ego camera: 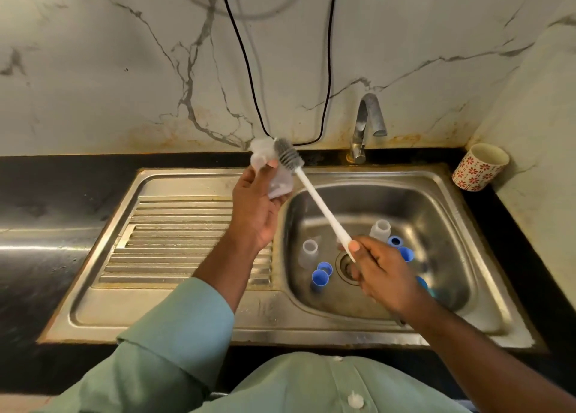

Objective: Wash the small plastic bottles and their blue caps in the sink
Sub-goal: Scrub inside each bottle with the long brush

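Left hand point(254, 208) is gripping a clear plastic bottle point(270, 169), fingers curled round it, holding it raised over the sink's point(174, 316) far left basin edge. Right hand point(381, 275) is gripping the white brush handle point(322, 208), fingers wrapped round its near end; the grey bristle head point(288, 155) is lying against the bottle's right side. Two more bottles point(380, 228) and several blue caps point(321, 277) are sitting in the basin around the drain point(346, 264). Tap point(367, 122) is standing at the far side, patterned cup point(480, 166) far right.

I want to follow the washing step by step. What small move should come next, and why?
Probably slide the brush into the bottle: the left hand holds it raised, the right hand grips the handle, and the bristles lie beside the bottle, seemingly not inside.
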`<act>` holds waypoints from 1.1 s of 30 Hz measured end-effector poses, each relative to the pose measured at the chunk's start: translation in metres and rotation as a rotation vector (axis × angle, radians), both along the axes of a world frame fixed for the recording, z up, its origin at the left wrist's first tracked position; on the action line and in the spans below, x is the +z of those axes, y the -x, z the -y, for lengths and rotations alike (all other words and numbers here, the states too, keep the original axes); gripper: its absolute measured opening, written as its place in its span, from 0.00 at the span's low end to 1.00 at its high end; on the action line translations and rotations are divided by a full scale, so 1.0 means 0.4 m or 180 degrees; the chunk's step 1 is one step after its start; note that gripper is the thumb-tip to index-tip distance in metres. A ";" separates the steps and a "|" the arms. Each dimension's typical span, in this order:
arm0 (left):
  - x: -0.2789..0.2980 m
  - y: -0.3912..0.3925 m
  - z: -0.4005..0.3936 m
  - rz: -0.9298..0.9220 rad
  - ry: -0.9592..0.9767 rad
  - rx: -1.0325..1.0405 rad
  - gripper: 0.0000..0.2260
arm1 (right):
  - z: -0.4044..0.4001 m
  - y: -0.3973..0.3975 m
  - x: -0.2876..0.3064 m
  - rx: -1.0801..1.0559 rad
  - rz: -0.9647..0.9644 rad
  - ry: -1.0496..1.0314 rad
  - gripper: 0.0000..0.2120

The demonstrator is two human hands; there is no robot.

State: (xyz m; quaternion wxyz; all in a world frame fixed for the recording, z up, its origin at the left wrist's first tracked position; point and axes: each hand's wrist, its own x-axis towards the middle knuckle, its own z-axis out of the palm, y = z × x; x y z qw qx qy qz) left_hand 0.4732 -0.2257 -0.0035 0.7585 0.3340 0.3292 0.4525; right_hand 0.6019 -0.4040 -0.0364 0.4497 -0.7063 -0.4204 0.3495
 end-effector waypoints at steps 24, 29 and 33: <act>-0.009 0.071 -0.032 0.0517 0.0804 0.0354 0.20 | 0.011 0.068 0.036 0.0295 -0.0495 0.0523 0.12; -0.044 0.037 0.020 0.0032 0.0558 -0.0004 0.19 | -0.004 0.069 0.050 0.0162 -0.0616 0.0523 0.12; -0.029 0.069 -0.025 0.0456 0.0807 0.0289 0.20 | 0.005 0.068 0.051 0.0294 -0.0483 0.0580 0.12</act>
